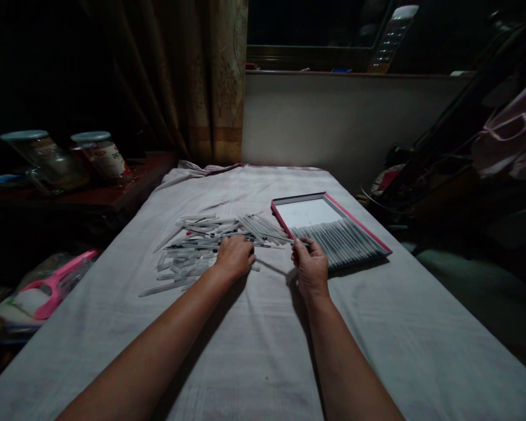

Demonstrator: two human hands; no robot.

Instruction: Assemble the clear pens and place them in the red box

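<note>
My left hand [234, 257] is curled, fingers closed, at the right side of a loose pile of pen parts [188, 257]. Its fingertips are hidden from me, so what it grips I cannot make out. The pile mixes pale clear tubes, short caps and thin dark refills. My right hand [311, 269] pinches a slim pen [284, 238] between thumb and fingers, pointing left towards the pile. Just beyond that hand lies a shallow box [284, 221] with a pink and black rim. Grey pens [350, 242] lie side by side in its near part; its white bottom shows in the far part.
A pale cloth [263, 351] covers the table. Two lidded jars [103, 158] stand on a dark side table at left, above a pink-handled item [55, 286]. A curtain [219, 88] and a white wall [311, 117] close off the back. A bottle [392, 41] stands on the sill.
</note>
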